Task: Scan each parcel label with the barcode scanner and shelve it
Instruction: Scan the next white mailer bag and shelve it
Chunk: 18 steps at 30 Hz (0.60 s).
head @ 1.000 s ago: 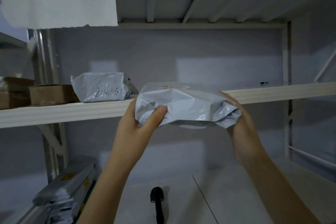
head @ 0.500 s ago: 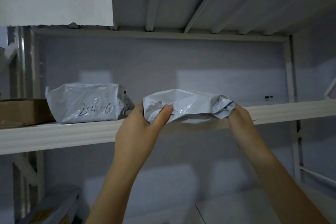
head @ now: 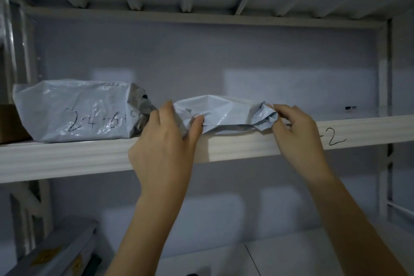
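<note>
Parcel [head: 220, 113] is up from chest height and now rests on the shelf [head: 235, 145], just beside the marked bag [head: 74, 111]. Your left hand [head: 165, 139] and right hand [head: 295, 127] both pinch its ends; shelving looks nearly done, so let go.

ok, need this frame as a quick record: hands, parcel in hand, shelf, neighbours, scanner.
left hand: grips the left end of the white poly parcel
right hand: pinches its crumpled right end
parcel in hand: resting on the middle shelf, front edge at the lip
neighbours: marked parcel to the left, handwritten "2-4-6", cardboard box beyond it
shelf mark: handwritten "2" on the lip
scanner: not in view
</note>
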### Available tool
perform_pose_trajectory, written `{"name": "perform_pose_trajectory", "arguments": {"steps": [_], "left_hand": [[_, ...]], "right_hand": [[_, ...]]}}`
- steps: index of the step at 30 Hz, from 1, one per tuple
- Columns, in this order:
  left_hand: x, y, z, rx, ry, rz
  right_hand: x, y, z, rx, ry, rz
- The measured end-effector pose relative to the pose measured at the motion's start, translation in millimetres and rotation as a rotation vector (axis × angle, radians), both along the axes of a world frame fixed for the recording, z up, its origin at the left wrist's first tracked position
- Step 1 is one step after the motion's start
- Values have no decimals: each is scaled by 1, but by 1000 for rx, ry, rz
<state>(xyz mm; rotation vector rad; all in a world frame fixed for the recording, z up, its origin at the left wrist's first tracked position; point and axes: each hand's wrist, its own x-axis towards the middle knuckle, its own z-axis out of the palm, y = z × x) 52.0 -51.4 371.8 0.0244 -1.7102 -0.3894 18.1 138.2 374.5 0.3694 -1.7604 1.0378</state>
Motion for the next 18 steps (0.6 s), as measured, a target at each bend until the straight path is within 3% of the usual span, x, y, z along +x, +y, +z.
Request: {"name": "perform_pose_trajectory", "arguments": {"steps": [3,5,7,9,12,18], "left_hand": [[11,1,-1,-51,102,125],[21,4,-9,-173,268,175],[24,11,-19,-340,317,163],[13,15,-24,-444,201,177],[-11,14,-31,-444,20,210],[-27,8,-36,-449,27,196]], "right_hand": [[9,-1,-8,-13,222,-115],[17,-6,-19,138,423,-259],[15,-13,-29,332,509,-326],[3,-19,-31,469,471,-364],[-13,-25,-36,546,386,-427],[-23,-27,-41,522,411,-385]]}}
